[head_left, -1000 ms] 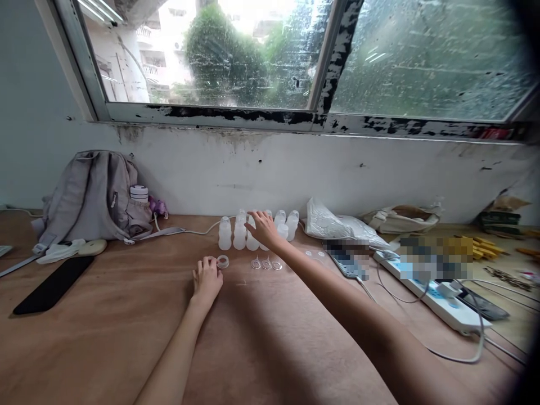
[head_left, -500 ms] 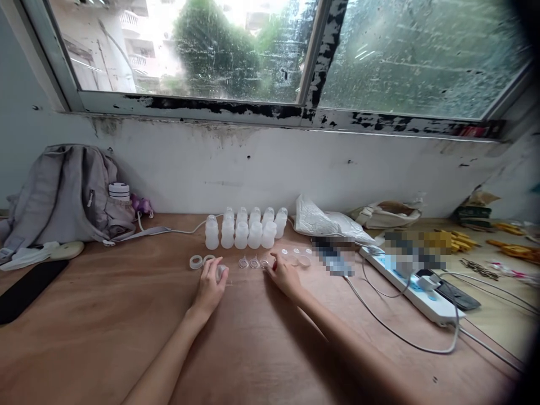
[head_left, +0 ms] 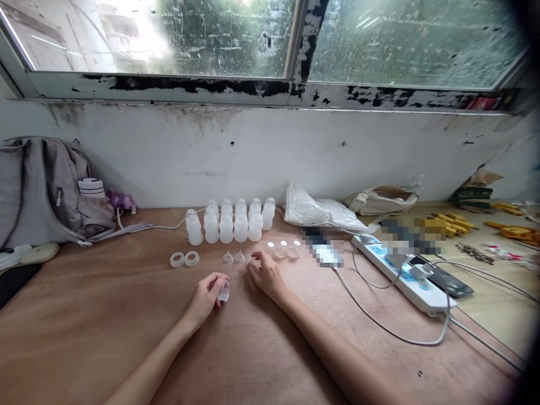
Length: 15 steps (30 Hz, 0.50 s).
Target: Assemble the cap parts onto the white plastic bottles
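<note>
My left hand (head_left: 207, 295) is closed on a translucent screw ring (head_left: 224, 291), held on edge above the wooden table. Farther to the right, my right hand (head_left: 266, 274) pinches a clear bottle teat (head_left: 253, 260), mostly covered by the fingers. Two more clear teats, one of them nearest the hand (head_left: 239, 257), stand left of it in a row. Two matching screw rings lie at the left, including this ring (head_left: 192, 258). Small white discs (head_left: 283, 243) and clear round caps (head_left: 292, 253) lie just beyond my right hand. Several frosted baby bottles (head_left: 226, 228) stand behind in two rows.
A plastic-wrapped package (head_left: 307, 207) lies right of the bottles. On the right are a white power strip (head_left: 415, 289) and looping cables (head_left: 379, 331). A grey backpack (head_left: 46, 191) sits at the far left, against the wall.
My left hand has come nearer and turned, so the screw ring now faces right. My right hand stays at the teat row, fingers over the end teat. The view has shifted right and downward.
</note>
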Motion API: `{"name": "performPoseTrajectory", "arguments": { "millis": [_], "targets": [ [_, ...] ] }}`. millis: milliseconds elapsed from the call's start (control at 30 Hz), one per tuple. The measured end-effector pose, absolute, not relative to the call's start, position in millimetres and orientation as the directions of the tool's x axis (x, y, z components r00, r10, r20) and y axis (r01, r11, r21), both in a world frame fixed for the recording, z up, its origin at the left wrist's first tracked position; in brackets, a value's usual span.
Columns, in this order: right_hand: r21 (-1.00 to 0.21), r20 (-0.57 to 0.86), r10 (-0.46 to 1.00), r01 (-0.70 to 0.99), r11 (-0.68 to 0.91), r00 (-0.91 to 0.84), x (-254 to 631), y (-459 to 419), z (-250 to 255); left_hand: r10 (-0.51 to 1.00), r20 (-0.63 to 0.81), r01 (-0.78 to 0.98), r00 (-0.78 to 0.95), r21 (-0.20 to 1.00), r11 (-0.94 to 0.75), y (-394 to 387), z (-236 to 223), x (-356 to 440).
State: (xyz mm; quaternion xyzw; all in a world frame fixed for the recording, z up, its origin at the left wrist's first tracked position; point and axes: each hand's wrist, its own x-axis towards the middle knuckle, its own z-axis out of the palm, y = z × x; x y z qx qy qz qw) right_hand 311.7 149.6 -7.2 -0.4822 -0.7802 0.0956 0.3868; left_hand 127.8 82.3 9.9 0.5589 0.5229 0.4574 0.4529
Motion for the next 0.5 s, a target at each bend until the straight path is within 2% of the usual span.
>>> {"name": "performPoseTrajectory", "arguments": {
  "millis": [233,367,500],
  "targets": [
    [-0.497,0.554,0.796,0.670,0.552,-0.245,310,145,-2,0.998,0.043,0.130,0.055,0.990,-0.050,82,9,134],
    [-0.500,0.592,0.741,0.577,0.646,-0.316,306,129,2,0.994,0.100,0.098,0.040,0.990,-0.104,83,10,131],
    [-0.527,0.601,0.706,0.478,0.703,-0.375,291,109,1,0.995,0.096,0.060,0.035,0.993,-0.098,82,9,131]
  ]
}}
